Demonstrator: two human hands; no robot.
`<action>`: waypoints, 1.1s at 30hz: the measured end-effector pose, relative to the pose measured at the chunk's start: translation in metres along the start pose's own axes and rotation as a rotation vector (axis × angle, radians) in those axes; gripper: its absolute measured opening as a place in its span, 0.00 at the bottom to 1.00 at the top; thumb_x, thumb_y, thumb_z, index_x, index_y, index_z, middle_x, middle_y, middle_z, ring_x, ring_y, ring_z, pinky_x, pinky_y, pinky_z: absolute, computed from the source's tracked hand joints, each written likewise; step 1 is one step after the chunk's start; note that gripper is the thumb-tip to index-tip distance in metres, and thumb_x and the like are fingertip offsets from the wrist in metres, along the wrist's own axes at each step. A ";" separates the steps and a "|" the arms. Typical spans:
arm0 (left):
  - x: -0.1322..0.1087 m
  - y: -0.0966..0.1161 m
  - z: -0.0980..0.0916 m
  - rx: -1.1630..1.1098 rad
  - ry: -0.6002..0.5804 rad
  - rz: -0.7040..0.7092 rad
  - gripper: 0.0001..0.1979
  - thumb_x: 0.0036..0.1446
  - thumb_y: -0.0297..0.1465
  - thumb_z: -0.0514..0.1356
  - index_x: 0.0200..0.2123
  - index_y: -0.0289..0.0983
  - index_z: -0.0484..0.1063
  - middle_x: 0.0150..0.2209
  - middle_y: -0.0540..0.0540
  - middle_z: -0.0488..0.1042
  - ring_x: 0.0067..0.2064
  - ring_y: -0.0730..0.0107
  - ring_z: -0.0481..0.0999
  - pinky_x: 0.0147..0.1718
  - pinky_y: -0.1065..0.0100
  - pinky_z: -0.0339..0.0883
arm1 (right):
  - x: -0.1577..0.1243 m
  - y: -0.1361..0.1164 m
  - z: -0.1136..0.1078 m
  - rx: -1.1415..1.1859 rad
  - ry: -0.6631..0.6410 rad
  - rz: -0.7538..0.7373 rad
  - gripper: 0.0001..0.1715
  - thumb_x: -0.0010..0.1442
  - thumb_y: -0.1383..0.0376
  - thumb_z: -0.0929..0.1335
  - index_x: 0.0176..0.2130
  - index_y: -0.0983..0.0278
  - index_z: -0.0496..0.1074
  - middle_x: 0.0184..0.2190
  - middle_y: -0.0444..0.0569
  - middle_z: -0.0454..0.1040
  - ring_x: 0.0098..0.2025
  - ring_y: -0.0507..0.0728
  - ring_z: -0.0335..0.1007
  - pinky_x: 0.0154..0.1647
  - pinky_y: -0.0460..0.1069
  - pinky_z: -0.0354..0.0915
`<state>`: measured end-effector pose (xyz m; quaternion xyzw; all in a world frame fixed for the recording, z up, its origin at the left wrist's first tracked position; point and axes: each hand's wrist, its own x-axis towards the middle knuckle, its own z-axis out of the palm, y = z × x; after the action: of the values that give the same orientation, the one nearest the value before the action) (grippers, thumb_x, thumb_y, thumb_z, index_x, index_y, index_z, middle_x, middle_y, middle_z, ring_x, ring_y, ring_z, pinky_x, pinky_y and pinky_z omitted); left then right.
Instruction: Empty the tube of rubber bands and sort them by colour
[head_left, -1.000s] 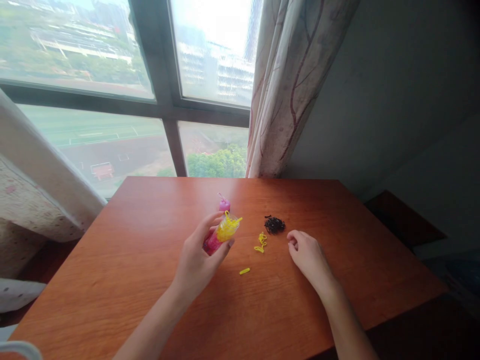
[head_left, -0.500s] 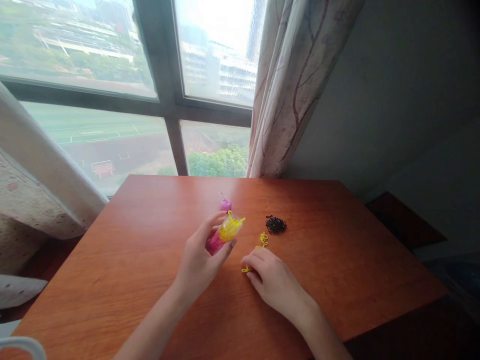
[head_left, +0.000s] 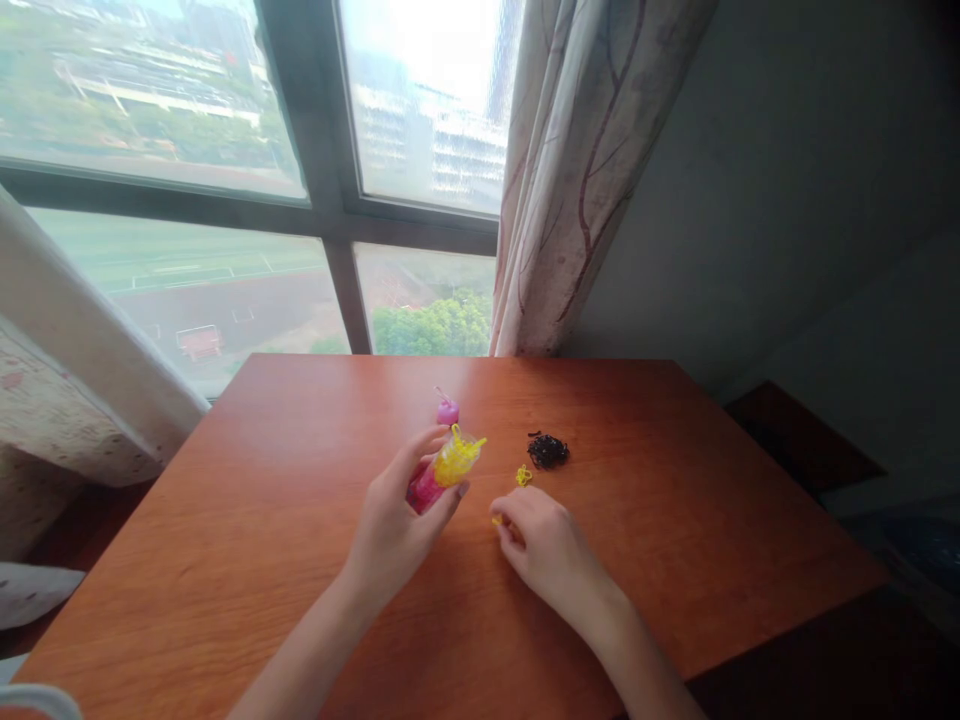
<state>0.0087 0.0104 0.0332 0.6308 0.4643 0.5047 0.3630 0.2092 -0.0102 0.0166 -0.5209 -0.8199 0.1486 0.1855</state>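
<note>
Tilted container point(head_left: 445, 470), yellow above pink

Reddish-brown wooden table point(head_left: 225, 540) on my feed, glossy at the far side. Far middle, I log a rounded pink-purple object point(head_left: 448, 411), thin loop on top. Right and nearer: loose heap of thin black bands point(head_left: 548, 451); just nearer, small tangle of yellow bands point(head_left: 523, 476).

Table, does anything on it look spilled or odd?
Possibly: a yellow cluster and a black pile lie loose on the table, outside the tilted container in the left hand; yellow loops poke out of it.
</note>
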 end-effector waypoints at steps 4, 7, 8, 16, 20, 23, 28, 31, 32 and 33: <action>0.000 0.001 0.001 0.003 -0.008 -0.005 0.23 0.58 0.31 0.63 0.57 0.41 0.63 0.45 0.44 0.78 0.45 0.66 0.80 0.46 0.67 0.72 | 0.007 0.025 -0.016 -0.015 0.075 0.091 0.13 0.58 0.78 0.66 0.39 0.62 0.72 0.35 0.47 0.74 0.39 0.57 0.70 0.42 0.49 0.64; 0.000 0.001 0.001 0.007 -0.010 -0.013 0.23 0.58 0.31 0.63 0.57 0.41 0.63 0.45 0.44 0.78 0.45 0.65 0.80 0.46 0.66 0.71 | 0.013 0.036 -0.018 -0.011 0.036 0.079 0.13 0.58 0.78 0.66 0.38 0.63 0.73 0.35 0.47 0.74 0.38 0.56 0.70 0.41 0.49 0.64; 0.000 0.001 0.001 0.008 -0.008 -0.015 0.23 0.58 0.31 0.63 0.57 0.40 0.63 0.45 0.43 0.78 0.46 0.65 0.80 0.46 0.66 0.71 | 0.014 0.038 -0.018 -0.001 0.018 0.065 0.12 0.58 0.78 0.66 0.38 0.63 0.73 0.34 0.47 0.74 0.38 0.56 0.70 0.41 0.49 0.64; -0.001 0.000 0.001 0.021 -0.011 -0.014 0.24 0.57 0.31 0.63 0.56 0.40 0.64 0.44 0.44 0.79 0.45 0.64 0.80 0.45 0.67 0.72 | 0.013 0.038 -0.020 0.125 0.021 0.079 0.15 0.56 0.77 0.67 0.41 0.62 0.73 0.36 0.45 0.71 0.33 0.52 0.70 0.35 0.46 0.65; -0.001 0.000 0.003 0.030 -0.020 -0.009 0.24 0.57 0.31 0.63 0.56 0.41 0.64 0.43 0.44 0.79 0.44 0.64 0.80 0.45 0.66 0.73 | 0.016 0.039 -0.023 0.170 0.077 0.089 0.12 0.59 0.76 0.65 0.39 0.62 0.73 0.35 0.46 0.72 0.33 0.52 0.70 0.35 0.46 0.66; -0.002 0.001 0.004 0.032 -0.026 -0.011 0.24 0.57 0.31 0.63 0.56 0.40 0.64 0.43 0.44 0.79 0.44 0.64 0.80 0.45 0.66 0.73 | 0.020 0.037 -0.023 0.174 0.090 0.096 0.11 0.59 0.75 0.65 0.37 0.62 0.74 0.33 0.46 0.73 0.32 0.53 0.70 0.35 0.47 0.66; -0.004 0.002 0.006 0.016 -0.045 -0.017 0.24 0.57 0.30 0.63 0.56 0.40 0.64 0.45 0.43 0.79 0.45 0.64 0.81 0.44 0.67 0.73 | 0.021 0.016 -0.030 0.403 0.159 0.102 0.13 0.58 0.72 0.69 0.44 0.61 0.72 0.37 0.46 0.73 0.34 0.53 0.71 0.36 0.47 0.69; -0.005 0.000 0.008 0.035 -0.071 -0.007 0.24 0.57 0.28 0.62 0.56 0.40 0.64 0.48 0.42 0.78 0.47 0.63 0.80 0.46 0.66 0.73 | 0.021 -0.007 -0.037 0.478 0.165 0.052 0.27 0.55 0.71 0.72 0.53 0.58 0.68 0.42 0.46 0.71 0.36 0.53 0.71 0.39 0.48 0.71; -0.005 -0.001 0.008 0.045 -0.079 0.003 0.24 0.57 0.28 0.62 0.57 0.40 0.64 0.49 0.42 0.78 0.48 0.62 0.80 0.47 0.65 0.72 | 0.022 -0.014 -0.039 0.460 0.161 0.031 0.32 0.53 0.71 0.73 0.55 0.56 0.66 0.43 0.46 0.70 0.36 0.53 0.70 0.39 0.48 0.71; -0.006 -0.001 0.008 0.055 -0.086 0.017 0.24 0.56 0.27 0.61 0.57 0.40 0.64 0.50 0.42 0.77 0.49 0.62 0.79 0.48 0.64 0.72 | 0.023 -0.020 -0.041 0.435 0.164 0.015 0.35 0.53 0.71 0.74 0.57 0.56 0.65 0.43 0.46 0.70 0.36 0.53 0.70 0.40 0.49 0.71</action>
<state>0.0155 0.0055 0.0286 0.6655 0.4567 0.4673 0.3607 0.2028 0.0043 0.0650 -0.4851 -0.7469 0.2803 0.3581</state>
